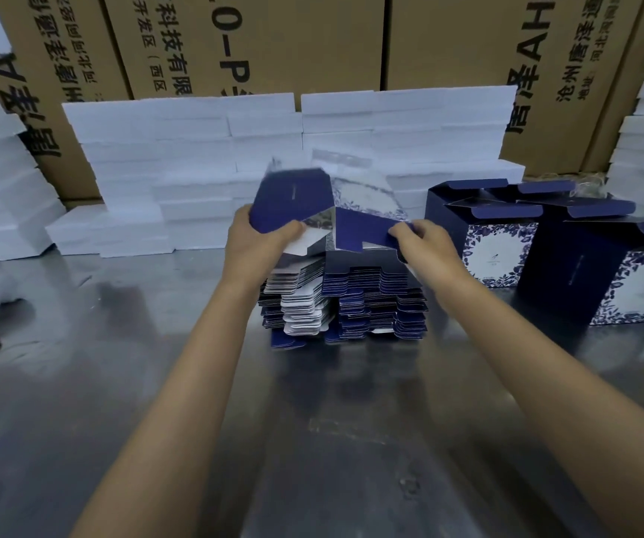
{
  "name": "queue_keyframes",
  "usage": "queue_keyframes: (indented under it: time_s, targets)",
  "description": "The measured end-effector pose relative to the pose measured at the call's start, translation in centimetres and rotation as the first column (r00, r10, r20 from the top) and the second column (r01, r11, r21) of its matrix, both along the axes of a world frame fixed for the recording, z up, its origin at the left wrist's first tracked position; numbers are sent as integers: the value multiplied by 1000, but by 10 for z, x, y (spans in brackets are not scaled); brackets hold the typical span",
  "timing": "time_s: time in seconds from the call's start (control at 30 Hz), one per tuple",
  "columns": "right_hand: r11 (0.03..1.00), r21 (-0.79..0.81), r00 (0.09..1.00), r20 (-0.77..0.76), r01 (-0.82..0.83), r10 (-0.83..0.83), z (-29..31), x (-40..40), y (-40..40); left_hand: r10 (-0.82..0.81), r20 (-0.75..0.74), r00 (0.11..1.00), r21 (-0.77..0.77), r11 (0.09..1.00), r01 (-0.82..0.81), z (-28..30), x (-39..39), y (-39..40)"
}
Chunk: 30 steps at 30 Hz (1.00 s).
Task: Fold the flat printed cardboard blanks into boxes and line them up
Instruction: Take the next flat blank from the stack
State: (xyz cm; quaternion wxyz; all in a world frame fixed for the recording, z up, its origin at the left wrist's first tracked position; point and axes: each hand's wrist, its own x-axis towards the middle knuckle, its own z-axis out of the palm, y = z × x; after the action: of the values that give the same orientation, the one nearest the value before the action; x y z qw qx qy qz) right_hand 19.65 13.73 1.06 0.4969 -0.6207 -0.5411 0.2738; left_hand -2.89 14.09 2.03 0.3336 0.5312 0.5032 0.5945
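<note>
Both hands grasp one blank (304,203) held above the stack of flat blanks (343,300): the left hand (258,238) curls round its navy left panel, and the right hand (425,242) pinches a navy flap. The blank is partly opened, blurred, navy outside, silvery inside, with a blue floral face. Right of the stack, two folded boxes (498,242) stand side by side on the metal table (118,363), top flaps open.

I hold one dark blue printed cardboard blank (312,211), part-opened and blurred, above the stack of flat blue-and-white blanks (343,300) at mid-table. Two folded dark blue floral-panelled boxes (483,234) (599,266) stand upright, flaps open, touching, toward the table's right edge.
</note>
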Motion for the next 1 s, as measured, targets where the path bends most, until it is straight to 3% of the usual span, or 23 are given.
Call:
queue_keyframes:
  time_s: [0.13, 0.33, 0.47, 0.53, 0.6, 0.7, 0.83, 0.9, 1.0]
  targets:
    - [997, 59, 976, -211, -44, 56, 11, -3, -16, 23, 64, 998, 210, 977, -36, 2, 10, -23]
    - [997, 75, 994, -102, -33, 41, 16, -3, -38, 100, 74, 992, 275, 954, -116, -6, 22, -38]
    - [987, -69, 961, -246, -146, 125, 16, -7, -47, 33, 24, 999, 289, 957, -39, -13, 35, -46]
    - [949, -94, 882, -405, -301, 240, 14, -8, -45, -6, -41, 999, 293, 956, 18, -16, 44, -49]
    - [894, -19, 750, -552, -448, 364, 9, -9, -44, 22, -177, 984, 283, 959, 29, -21, 51, -50]
    - [852, 58, 578, -710, -520, 401, 4, -7, -42, 127, -476, 870, 274, 962, 9, -31, 54, -48]
    - [895, -29, 630, -720, -446, 291, -7, 1, -34, 67, -640, 765, 188, 980, 71, -45, 49, -45]
    - [907, -52, 636, -730, -417, 251, -15, 3, -30, 26, -610, 792, 127, 990, 65, -47, 43, -42]
    - [911, -65, 651, -720, -407, 240, -29, 8, -29, 132, -476, 869, 195, 980, -42, -49, 28, -34]
